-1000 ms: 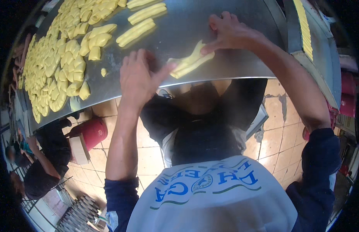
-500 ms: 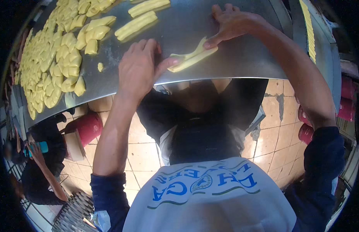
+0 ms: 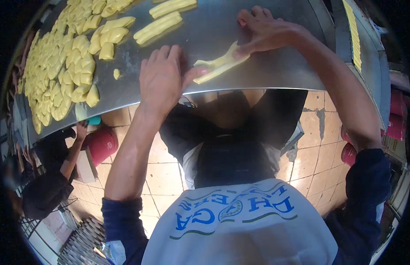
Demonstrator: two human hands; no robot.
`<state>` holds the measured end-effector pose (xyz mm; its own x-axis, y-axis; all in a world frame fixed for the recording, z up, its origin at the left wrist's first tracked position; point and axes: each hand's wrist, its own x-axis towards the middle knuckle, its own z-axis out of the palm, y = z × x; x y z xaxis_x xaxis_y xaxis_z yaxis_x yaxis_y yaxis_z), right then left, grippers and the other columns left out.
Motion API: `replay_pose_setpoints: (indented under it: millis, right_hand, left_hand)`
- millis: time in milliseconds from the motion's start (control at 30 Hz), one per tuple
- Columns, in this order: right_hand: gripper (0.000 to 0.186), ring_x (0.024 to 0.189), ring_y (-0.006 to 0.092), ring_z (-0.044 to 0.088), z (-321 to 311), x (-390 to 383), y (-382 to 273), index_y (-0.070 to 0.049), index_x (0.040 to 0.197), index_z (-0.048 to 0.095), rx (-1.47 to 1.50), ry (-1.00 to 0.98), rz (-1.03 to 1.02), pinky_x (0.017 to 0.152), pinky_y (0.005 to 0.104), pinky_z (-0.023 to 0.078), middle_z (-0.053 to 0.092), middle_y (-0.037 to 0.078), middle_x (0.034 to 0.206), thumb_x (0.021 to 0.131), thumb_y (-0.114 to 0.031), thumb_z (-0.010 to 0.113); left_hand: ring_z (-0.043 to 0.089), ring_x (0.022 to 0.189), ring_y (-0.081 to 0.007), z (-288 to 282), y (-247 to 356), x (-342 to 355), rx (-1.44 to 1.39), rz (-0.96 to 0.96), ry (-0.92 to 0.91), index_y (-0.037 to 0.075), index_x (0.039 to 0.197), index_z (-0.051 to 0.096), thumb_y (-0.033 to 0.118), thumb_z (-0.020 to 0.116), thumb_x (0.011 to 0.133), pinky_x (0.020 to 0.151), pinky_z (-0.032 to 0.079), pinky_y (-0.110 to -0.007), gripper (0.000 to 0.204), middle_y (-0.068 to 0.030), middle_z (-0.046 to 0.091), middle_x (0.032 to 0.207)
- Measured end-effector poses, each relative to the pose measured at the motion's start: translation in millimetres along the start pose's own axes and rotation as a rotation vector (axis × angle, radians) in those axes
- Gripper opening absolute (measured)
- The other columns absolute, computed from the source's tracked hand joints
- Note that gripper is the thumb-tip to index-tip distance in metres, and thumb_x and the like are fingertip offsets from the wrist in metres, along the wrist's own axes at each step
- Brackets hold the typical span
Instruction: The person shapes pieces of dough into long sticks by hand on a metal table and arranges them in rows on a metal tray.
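Observation:
A pale yellow strip of dough [image 3: 223, 64] lies on the metal table near its front edge, slanting up to the right. Its far edge is partly lifted or folded. The thumb of my left hand [image 3: 163, 76] presses on the strip's left end, while the fingers lie stretched on the table beside it. At the other end, my right hand [image 3: 269, 32] has its thumb against the dough, with its fingers spread on the metal. Farther back are two rolled dough lengths, one of them a ridged dough roll [image 3: 157, 28].
Many dough pieces [image 3: 59, 70] cover the left of the metal table [image 3: 205, 37]. One dough scrap [image 3: 116, 73] lies apart. At lower left, another person's hand [image 3: 81, 129] holds something teal by the table edge. Red containers [image 3: 103, 145] stand on the tiled floor.
My hands have barely shifted, and both thumbs stay on the dough strip. The other person's hand has moved up to the table edge with the teal thing.

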<state>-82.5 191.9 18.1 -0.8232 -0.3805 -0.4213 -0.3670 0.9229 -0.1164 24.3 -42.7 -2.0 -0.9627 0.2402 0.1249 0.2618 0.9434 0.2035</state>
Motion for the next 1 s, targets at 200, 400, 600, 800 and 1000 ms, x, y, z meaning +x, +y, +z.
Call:
replay_pose_setpoints:
  millis: [200, 400, 600, 800, 1000]
  right_hand:
    - [0.104, 0.127, 0.0360, 0.035, 3.0, 6.3, 2.2, -0.009, 0.131, 0.037, -0.030, -0.030, 0.052, 0.097, 0.0501, 0.037, 0.040, 0.019, 0.128, 0.053, -0.068, 0.073]
    - [0.113, 0.129, 0.0373, 0.036, -15.7, 14.1, -17.2, -0.009, 0.137, 0.035, -0.111, -0.062, 0.293, 0.097, 0.0529, 0.038, 0.041, 0.022, 0.133, 0.051, -0.071, 0.073]
    - [0.115, 0.130, 0.0375, 0.034, -15.8, 8.0, -44.7, -0.007, 0.135, 0.036, -0.004, -0.099, 0.142, 0.096, 0.0529, 0.037, 0.039, 0.022, 0.135, 0.049, -0.075, 0.073]
    - [0.105, 0.126, 0.0361, 0.036, -6.6, 12.0, -24.7, -0.008, 0.128, 0.040, -0.016, -0.034, 0.028, 0.093, 0.0561, 0.035, 0.040, 0.020, 0.128, 0.052, -0.073, 0.073]
    - [0.093, 0.124, 0.0348, 0.034, 3.7, 15.1, -16.9, -0.010, 0.120, 0.044, 0.052, 0.042, 0.022, 0.091, 0.0548, 0.033, 0.041, 0.019, 0.122, 0.055, -0.070, 0.072]
  left_hand:
    - [0.059, 0.087, -0.0284, -1.0, 1.3, 8.1, -0.040, -0.055, -0.076, 0.005, 0.089, 0.060, 0.065, 0.062, 0.076, 0.077, 0.040, -0.043, 0.062, -0.0102, 0.062, 0.085]
    - [0.059, 0.086, -0.0295, 2.2, -5.8, 11.7, -0.042, 0.053, 0.034, 0.005, 0.084, 0.059, 0.062, 0.062, 0.077, 0.077, 0.039, -0.041, 0.057, -0.0109, 0.062, 0.083]
    - [0.057, 0.083, -0.0309, 6.1, 0.6, 19.0, -0.083, -0.050, -0.040, 0.005, 0.082, 0.057, 0.056, 0.065, 0.079, 0.076, 0.039, -0.040, 0.052, -0.0127, 0.060, 0.078]
    - [0.060, 0.078, -0.0319, 2.5, -0.5, 20.3, -0.100, 0.030, 0.024, 0.003, 0.081, 0.059, 0.062, 0.062, 0.079, 0.072, 0.043, -0.042, 0.059, -0.0141, 0.062, 0.076]
    - [0.064, 0.073, -0.0314, 5.0, 4.0, 28.2, -0.030, -0.048, -0.026, 0.002, 0.080, 0.061, 0.064, 0.063, 0.077, 0.069, 0.047, -0.041, 0.062, -0.0149, 0.065, 0.073]
